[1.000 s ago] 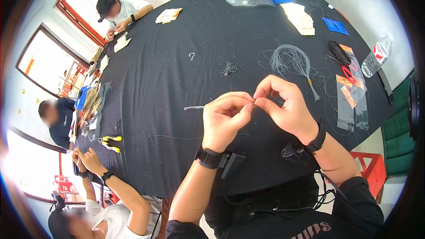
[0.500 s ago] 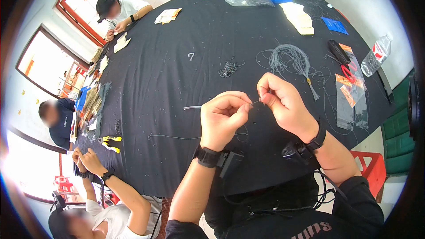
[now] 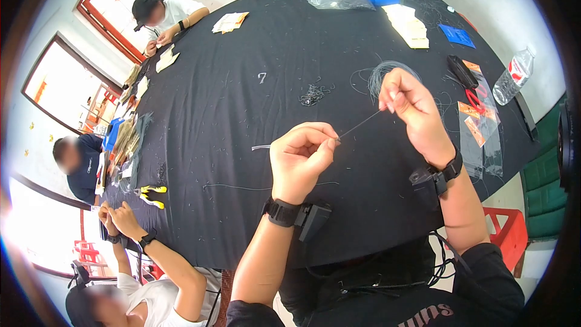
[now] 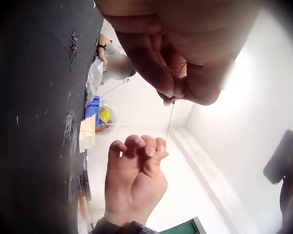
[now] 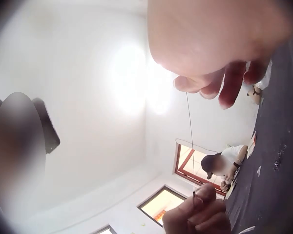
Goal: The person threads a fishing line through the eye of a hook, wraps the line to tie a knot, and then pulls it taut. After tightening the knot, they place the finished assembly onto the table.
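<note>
My left hand (image 3: 299, 160) pinches a tiny fish hook, mostly hidden; a bit of metal (image 4: 174, 101) shows at the fingertips in the left wrist view. From there a thin fishing line (image 3: 362, 125) runs straight up to my right hand (image 3: 414, 112), whose thumb and fingertips pinch its other end. The right wrist view shows the same line (image 5: 190, 141) stretched between both hands. Beyond the hands lies a heap of small dark hooks (image 3: 315, 94). A looped bundle of grey line (image 3: 381, 75) is partly covered by the right hand.
Black cloth covers the table (image 3: 242, 115). A loose strand (image 3: 242, 188) and a short clear tube (image 3: 261, 147) lie near the left hand. To the right are red-handled scissors (image 3: 476, 102), plastic packets (image 3: 478, 136) and a bottle (image 3: 514, 77). Yellow-handled pliers (image 3: 151, 197) lie left. Other people sit around.
My right hand has moved away from the left, up and to the right, drawing the line out between them. The left hand has shifted slightly left and keeps its pinch.
</note>
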Demonstrator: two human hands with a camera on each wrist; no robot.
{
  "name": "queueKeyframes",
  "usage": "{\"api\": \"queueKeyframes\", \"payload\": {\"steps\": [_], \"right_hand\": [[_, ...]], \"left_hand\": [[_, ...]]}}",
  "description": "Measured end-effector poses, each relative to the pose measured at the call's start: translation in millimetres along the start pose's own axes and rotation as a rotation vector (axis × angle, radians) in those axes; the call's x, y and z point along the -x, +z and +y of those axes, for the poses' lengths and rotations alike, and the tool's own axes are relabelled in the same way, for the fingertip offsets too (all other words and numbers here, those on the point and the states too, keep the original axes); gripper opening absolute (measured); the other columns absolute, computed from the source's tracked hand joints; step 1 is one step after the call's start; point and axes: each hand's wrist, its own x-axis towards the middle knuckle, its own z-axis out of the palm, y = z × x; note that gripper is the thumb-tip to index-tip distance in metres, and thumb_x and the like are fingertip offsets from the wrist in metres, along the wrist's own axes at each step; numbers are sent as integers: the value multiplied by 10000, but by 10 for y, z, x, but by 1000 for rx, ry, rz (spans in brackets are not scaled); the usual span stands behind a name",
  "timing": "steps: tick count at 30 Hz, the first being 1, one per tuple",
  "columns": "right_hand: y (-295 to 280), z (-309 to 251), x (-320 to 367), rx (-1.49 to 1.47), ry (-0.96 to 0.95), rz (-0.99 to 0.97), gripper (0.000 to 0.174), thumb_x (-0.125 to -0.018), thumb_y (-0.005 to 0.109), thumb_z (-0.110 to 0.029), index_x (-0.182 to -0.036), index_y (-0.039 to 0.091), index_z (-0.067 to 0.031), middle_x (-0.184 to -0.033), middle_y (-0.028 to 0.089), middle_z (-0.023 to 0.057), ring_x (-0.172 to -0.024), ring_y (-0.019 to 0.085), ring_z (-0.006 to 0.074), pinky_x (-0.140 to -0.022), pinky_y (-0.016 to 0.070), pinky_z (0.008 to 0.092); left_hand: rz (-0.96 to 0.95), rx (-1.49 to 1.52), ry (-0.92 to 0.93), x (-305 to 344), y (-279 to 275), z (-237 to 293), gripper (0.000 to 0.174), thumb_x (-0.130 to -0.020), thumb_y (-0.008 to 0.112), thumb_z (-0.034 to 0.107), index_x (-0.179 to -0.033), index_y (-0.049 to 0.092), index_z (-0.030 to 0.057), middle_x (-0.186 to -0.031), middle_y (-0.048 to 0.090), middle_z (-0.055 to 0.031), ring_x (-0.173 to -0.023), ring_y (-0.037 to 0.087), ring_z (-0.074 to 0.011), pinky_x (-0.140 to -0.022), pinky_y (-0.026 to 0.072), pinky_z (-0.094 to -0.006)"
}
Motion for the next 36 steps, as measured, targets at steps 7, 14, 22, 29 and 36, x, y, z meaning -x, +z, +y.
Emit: {"api": "queueKeyframes", "payload": {"steps": [7,14,22,29,36], "right_hand": [[-231,42,-27,-447,-47,128,217,-1023,490,-293,-998,487,-78,-838,463,-11,-815,607,161,-777,517,305],[-476,23,-48,-689,-110,186,133,-1023,494,-219,-1016,478,-87,-870,434,-2,-844,537,136,-760,499,254],[-537,-16,-49,-684,-146,249,97,-1027,483,-181,-1039,476,-85,-878,419,4,-837,471,132,-719,437,248],[-556,-21,-46,-687,-150,263,99,-1024,492,-187,-1032,477,-90,-866,410,-1,-831,462,126,-704,429,240],[-581,-25,-44,-682,-152,284,78,-1027,488,-179,-1014,480,-102,-862,419,-9,-831,458,123,-704,424,239]], "left_hand": [[12,29,1,-7,-18,-15,99,-827,646,-48,-741,639,1,-905,663,-104,-662,576,-99,-586,468,-225],[19,68,-29,-1,-27,-15,111,-828,627,-54,-735,632,6,-904,659,-101,-696,579,-111,-605,469,-234],[23,64,-36,-1,-12,-23,118,-829,616,-56,-732,626,12,-912,658,-100,-690,575,-107,-607,468,-234],[29,89,-51,-2,-15,-49,113,-833,624,-48,-737,631,13,-927,658,-105,-682,576,-101,-607,470,-229],[3,104,-72,-4,-12,-67,105,-835,636,-32,-739,636,10,-926,653,-107,-685,581,-107,-605,475,-230]]}}
